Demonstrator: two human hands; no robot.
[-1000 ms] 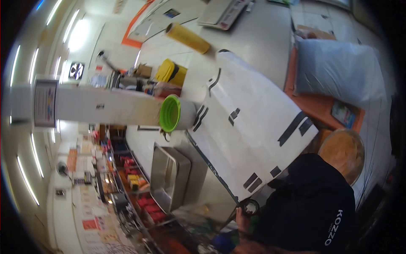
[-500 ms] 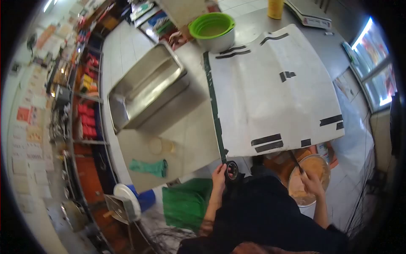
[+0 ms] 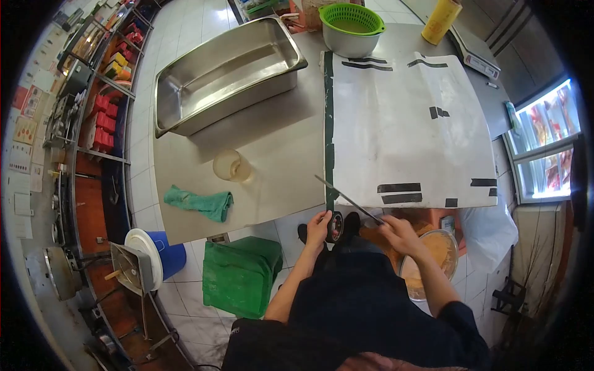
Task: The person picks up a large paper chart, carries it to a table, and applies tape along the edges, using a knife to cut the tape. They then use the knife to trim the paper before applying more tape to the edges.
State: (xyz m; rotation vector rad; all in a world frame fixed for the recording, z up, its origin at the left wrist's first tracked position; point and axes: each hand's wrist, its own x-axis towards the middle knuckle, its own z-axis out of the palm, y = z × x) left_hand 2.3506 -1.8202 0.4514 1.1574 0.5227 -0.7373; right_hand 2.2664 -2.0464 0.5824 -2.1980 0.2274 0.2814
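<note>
Tape roll hangs at the near left corner of the white sheet on the metal table. My hands are apart: the left hand pinches at the roll's side, and the right hand grips a knife. The knife has just swung up from the sheet's near edge, so its blade now crosses the dark strip. I can't tell whether they touch. My left fingertips are hard to make out, and my right forearm partly hides the bowl.
</note>
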